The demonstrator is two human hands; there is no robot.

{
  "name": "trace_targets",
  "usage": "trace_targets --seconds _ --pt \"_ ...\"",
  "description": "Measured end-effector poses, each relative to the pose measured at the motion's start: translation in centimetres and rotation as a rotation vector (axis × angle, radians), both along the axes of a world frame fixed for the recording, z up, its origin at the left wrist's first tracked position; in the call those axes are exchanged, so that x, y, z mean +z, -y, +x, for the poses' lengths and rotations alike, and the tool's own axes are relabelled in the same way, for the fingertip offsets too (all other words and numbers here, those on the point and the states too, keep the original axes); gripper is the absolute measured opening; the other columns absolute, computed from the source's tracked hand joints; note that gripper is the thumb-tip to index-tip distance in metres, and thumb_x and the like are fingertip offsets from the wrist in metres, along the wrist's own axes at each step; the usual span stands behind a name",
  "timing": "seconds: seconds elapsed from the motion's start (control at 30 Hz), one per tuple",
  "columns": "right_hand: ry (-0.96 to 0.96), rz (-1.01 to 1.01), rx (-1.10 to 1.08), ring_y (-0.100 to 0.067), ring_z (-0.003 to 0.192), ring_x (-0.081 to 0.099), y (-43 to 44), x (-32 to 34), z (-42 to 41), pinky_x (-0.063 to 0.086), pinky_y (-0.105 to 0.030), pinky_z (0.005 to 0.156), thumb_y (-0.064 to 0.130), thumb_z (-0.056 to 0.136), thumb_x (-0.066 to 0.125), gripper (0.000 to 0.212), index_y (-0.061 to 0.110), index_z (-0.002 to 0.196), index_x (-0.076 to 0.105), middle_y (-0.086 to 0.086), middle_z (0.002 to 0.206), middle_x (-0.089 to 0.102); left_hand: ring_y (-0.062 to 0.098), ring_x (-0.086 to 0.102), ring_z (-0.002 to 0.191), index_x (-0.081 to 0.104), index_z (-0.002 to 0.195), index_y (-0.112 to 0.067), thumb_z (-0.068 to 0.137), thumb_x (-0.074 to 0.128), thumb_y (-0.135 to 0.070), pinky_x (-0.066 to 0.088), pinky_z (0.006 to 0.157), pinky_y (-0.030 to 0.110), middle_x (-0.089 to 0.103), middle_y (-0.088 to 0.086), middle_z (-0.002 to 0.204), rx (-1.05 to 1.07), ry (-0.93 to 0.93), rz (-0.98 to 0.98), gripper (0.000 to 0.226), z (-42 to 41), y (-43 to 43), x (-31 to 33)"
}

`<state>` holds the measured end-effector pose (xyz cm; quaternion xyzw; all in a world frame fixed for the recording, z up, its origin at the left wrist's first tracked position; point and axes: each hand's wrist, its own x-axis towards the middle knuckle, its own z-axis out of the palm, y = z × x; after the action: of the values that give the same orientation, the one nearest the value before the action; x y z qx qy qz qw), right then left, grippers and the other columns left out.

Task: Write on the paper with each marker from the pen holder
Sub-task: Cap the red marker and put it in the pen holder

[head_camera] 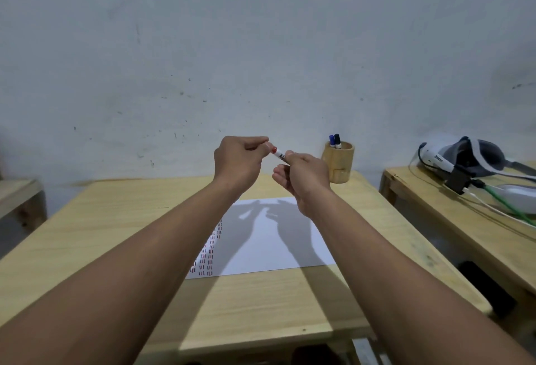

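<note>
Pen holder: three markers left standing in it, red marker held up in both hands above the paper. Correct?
Not quite. The head view shows two markers, not three, in the wooden pen holder: a blue marker and a black marker. The rest holds: the red marker is held between the left hand and right hand, above the paper.

Both forearms reach forward, left hand (239, 158) and right hand (301, 180) raised, fingers pinched, nearly meeting.

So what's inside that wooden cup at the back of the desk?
The pen holder holds two markers, a blue-capped one and a black-capped one. Only their tops show; the wall hides their barrels and anything lower.
</note>
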<state>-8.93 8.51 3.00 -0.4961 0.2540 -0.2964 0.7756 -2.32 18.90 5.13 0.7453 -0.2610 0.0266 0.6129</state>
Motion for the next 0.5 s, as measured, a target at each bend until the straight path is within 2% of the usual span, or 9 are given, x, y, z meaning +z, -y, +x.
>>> trace_targets --seconds 0.03,0.1,0.2,0.3,0.4,0.5 --pt "-0.048 -0.081 0.028 -0.023 0.064 0.060 0.4 0.3 -0.4 0.064 -0.037 0.076 0.011 0.102 0.054 0.019 -0.002 0.113 0.063 -0.016 0.081 0.059 -0.012 0.059 0.075 0.080 0.106 -0.022 0.087 0.072 -0.028 0.040 0.069 0.007 0.075 -0.012 0.095 0.002 0.030 0.015 0.021 0.0 0.3 0.3" --pt "-0.154 -0.293 0.059 -0.024 0.067 0.063 1.3 0.9 -1.2 0.065 -0.036 0.068 0.008 0.098 0.051 0.013 0.005 0.099 0.064 -0.016 0.082 0.063 -0.010 0.061 0.079 0.080 0.107 -0.022 0.088 0.071 -0.027 0.039 0.069 0.006 0.074 -0.011 0.095 -0.003 0.086 0.061 0.021 0.1 1.0 1.2" --pt "-0.287 -0.618 0.057 -0.018 0.061 0.067 3.3 1.1 -2.0 0.057 -0.029 0.053 0.011 0.094 0.058 0.011 0.008 0.104 0.062 -0.012 0.077 0.071 -0.003 0.062 0.082 0.080 0.105 -0.022 0.089 0.069 -0.027 0.040 0.069 0.006 0.073 -0.011 0.094 -0.028 0.139 0.116 0.020 0.1 2.3 2.2" --pt "-0.341 -0.742 0.031 -0.019 0.056 0.062 5.7 1.5 -2.3 0.049 -0.027 0.048 0.021 0.096 0.062 0.014 0.011 0.107 0.063 -0.007 0.069 0.070 0.007 0.061 0.078 0.080 0.101 -0.026 0.093 0.061 -0.031 0.042 0.064 0.010 0.075 -0.010 0.090 -0.061 0.161 0.126 0.021 -0.1 4.2 2.9" --pt "-0.357 -0.847 -0.065 -0.023 0.067 0.058 8.7 2.1 -2.2 0.044 -0.029 0.055 0.032 0.093 0.066 0.015 0.018 0.095 0.070 -0.004 0.070 0.064 0.014 0.057 0.076 0.079 0.093 -0.020 0.098 0.052 -0.035 0.043 0.063 0.021 0.076 0.002 0.093 -0.060 0.154 0.133 0.031 0.1 6.5 2.6" --pt "-0.378 -0.873 -0.128 -0.017 0.063 0.054 11.6 3.1 -2.4 0.040 -0.028 0.058 0.032 0.095 0.067 0.019 0.015 0.097 0.074 -0.002 0.075 0.065 0.012 0.061 0.086 0.077 0.096 -0.020 0.098 0.055 -0.033 0.046 0.073 0.022 0.076 -0.002 0.095 -0.065 0.124 0.135 0.025 0.8 8.9 1.3"
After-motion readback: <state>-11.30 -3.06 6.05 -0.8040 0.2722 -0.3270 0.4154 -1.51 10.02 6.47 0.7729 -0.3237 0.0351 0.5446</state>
